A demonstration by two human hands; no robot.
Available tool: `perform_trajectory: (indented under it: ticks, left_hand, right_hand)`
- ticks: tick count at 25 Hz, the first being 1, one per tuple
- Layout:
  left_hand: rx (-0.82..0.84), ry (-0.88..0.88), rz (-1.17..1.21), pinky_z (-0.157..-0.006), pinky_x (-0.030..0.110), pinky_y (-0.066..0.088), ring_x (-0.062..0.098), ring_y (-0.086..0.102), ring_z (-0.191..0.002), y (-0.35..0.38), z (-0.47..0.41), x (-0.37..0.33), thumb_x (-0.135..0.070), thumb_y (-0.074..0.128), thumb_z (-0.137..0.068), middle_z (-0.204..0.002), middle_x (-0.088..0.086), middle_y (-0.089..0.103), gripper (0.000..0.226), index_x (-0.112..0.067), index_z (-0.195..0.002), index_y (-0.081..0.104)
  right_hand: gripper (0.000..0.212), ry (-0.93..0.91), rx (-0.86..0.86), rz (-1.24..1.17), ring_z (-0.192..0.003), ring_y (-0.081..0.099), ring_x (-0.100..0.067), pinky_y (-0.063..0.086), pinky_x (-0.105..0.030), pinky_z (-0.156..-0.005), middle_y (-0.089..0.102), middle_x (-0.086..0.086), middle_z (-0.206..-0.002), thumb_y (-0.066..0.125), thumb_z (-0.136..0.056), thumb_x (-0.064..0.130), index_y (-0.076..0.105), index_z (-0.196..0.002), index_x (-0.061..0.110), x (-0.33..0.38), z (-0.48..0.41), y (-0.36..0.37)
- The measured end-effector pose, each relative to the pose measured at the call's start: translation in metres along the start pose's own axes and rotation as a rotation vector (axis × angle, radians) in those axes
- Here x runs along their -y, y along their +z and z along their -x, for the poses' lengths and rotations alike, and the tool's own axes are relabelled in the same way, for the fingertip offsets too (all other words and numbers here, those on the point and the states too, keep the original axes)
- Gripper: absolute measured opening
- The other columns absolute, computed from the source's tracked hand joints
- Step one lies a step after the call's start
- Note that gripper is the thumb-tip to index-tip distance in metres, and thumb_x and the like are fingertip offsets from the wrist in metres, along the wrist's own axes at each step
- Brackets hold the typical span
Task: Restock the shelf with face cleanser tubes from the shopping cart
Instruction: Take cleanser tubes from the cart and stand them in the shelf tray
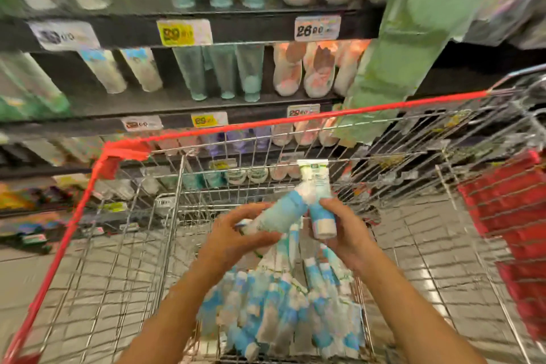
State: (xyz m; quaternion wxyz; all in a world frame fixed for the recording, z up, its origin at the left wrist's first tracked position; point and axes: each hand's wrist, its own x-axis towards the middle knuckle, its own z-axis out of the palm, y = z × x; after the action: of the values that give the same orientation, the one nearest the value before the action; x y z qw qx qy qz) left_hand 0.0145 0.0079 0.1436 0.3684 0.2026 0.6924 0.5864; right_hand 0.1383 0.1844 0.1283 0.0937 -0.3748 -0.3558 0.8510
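Pickup step: left hand [236,235] gripping tilted tube [279,216], right hand [344,236] gripping upright tube [316,183] (cap down); spare tubes [280,304] piled in cart [295,120] just below both hands; next, likely: lift to shelf [251,29] ahead, above hands.

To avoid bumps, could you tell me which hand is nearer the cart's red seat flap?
Right: the right hand is left of the red seat flap, the left hand farther left.

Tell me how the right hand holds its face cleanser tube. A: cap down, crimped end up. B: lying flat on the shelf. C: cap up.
A: the right hand grips the face cleanser tube with its white cap at the bottom and the flat crimped end pointing up.
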Motion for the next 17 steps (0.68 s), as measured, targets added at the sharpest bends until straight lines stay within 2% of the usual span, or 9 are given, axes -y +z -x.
perform_trajectory:
  ticks: [2,4,6,9,11,13,15,17]
  left_hand:
    - [-0.153,0.069,0.057,-0.058,0.027,0.056,0.012,0.067,-0.082,-0.010,0.016,-0.017,-0.016,0.085,-0.046,-0.095,0.007,0.070,0.054,-0.016,-0.098,0.067]
    - [-0.331,0.118,0.136,-0.050,0.021,0.052,0.004,0.066,-0.067,-0.018,0.036,-0.028,-0.006,0.085,-0.048,-0.083,0.002,0.067,0.053,-0.012,-0.094,0.061]
    - [-0.471,0.167,0.178,-0.046,0.018,0.049,0.002,0.063,-0.058,-0.027,0.061,-0.033,-0.007,0.083,-0.048,-0.079,-0.003,0.067,0.055,-0.015,-0.096,0.058]
    - [-0.678,0.259,0.349,-0.057,0.018,0.053,0.006,0.066,-0.070,-0.043,0.101,-0.036,-0.006,0.085,-0.048,-0.090,0.001,0.067,0.066,-0.016,-0.107,0.058]
    - [-0.791,0.324,0.505,-0.064,0.018,0.054,0.008,0.066,-0.074,-0.054,0.132,-0.035,-0.007,0.080,-0.057,-0.087,0.000,0.069,0.048,-0.014,-0.102,0.064]
    - [-0.888,0.345,0.636,-0.059,0.013,0.052,0.002,0.065,-0.067,-0.067,0.162,-0.035,-0.012,0.071,-0.068,-0.074,-0.008,0.070,0.016,-0.023,-0.080,0.073]
    - [-0.976,0.325,0.716,-0.055,0.013,0.050,0.000,0.062,-0.063,-0.088,0.194,-0.033,-0.017,0.068,-0.071,-0.070,-0.011,0.069,0.012,-0.027,-0.075,0.073]
    - [-1.023,0.333,0.787,-0.061,0.021,0.053,0.005,0.062,-0.068,-0.111,0.224,-0.034,-0.023,0.071,-0.066,-0.076,-0.008,0.069,0.020,-0.021,-0.085,0.069]
  right_hand:
    - [0.034,-0.064,0.108,0.018,-0.061,0.066,-0.019,0.054,-0.026,-0.054,0.070,-0.010,-0.080,0.059,-0.073,0.021,0.059,-0.105,0.011,0.016,0.018,0.017]
    - [0.037,-0.125,0.180,0.076,-0.064,0.065,-0.021,0.055,-0.029,-0.058,0.069,-0.011,-0.082,0.060,-0.070,0.023,0.060,-0.106,0.014,0.024,0.035,0.031]
    - [0.040,-0.171,0.244,0.166,-0.069,0.065,-0.019,0.054,-0.029,-0.061,0.069,-0.008,-0.085,0.059,-0.071,0.022,0.059,-0.110,0.014,0.027,0.051,0.046]
    - [0.043,-0.195,0.336,0.291,-0.070,0.063,-0.018,0.052,-0.029,-0.062,0.068,-0.007,-0.085,0.058,-0.072,0.021,0.059,-0.113,0.011,0.026,0.071,0.072]
    - [0.044,-0.174,0.420,0.342,-0.067,0.062,-0.018,0.052,-0.026,-0.058,0.067,-0.009,-0.084,0.057,-0.072,0.021,0.058,-0.114,0.010,0.018,0.084,0.095]
    - [0.042,-0.137,0.511,0.360,-0.063,0.062,-0.019,0.052,-0.024,-0.053,0.067,-0.012,-0.083,0.057,-0.071,0.020,0.059,-0.113,0.011,0.005,0.095,0.121]
    - [0.041,-0.077,0.619,0.381,-0.061,0.061,-0.021,0.051,-0.025,-0.052,0.064,-0.016,-0.084,0.061,-0.072,0.018,0.058,-0.112,0.010,-0.016,0.107,0.153]
    - [0.040,-0.020,0.712,0.403,-0.059,0.061,-0.023,0.051,-0.027,-0.051,0.063,-0.017,-0.082,0.063,-0.074,0.015,0.057,-0.113,0.007,-0.042,0.116,0.184]
